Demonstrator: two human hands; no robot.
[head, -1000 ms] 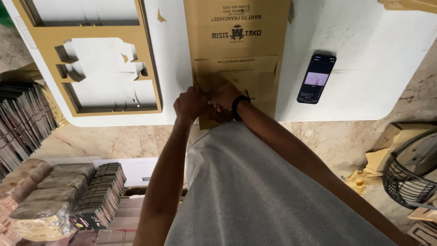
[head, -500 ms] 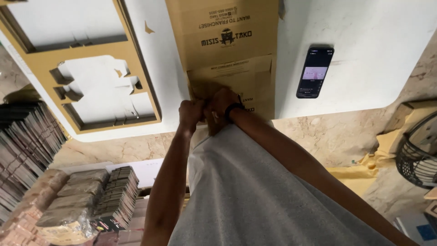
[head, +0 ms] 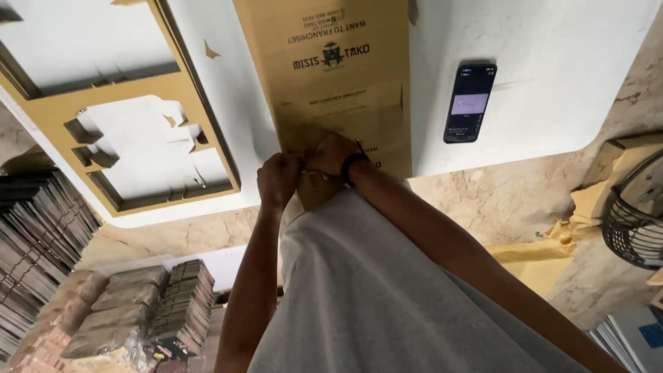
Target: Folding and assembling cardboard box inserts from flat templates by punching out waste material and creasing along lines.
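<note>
Fingertips hidden under knuckles; top of cardboard sheet (head: 338, 90) cut off. Left hand (head: 277, 178) and right hand (head: 330, 153), fingers curled tight, pinch the sheet's near edge. Flat brown printed card, matte, lying on white surface (head: 552, 55). Black phone (head: 469, 103) beside; die-cut cardboard frame (head: 186, 103) left.
</note>
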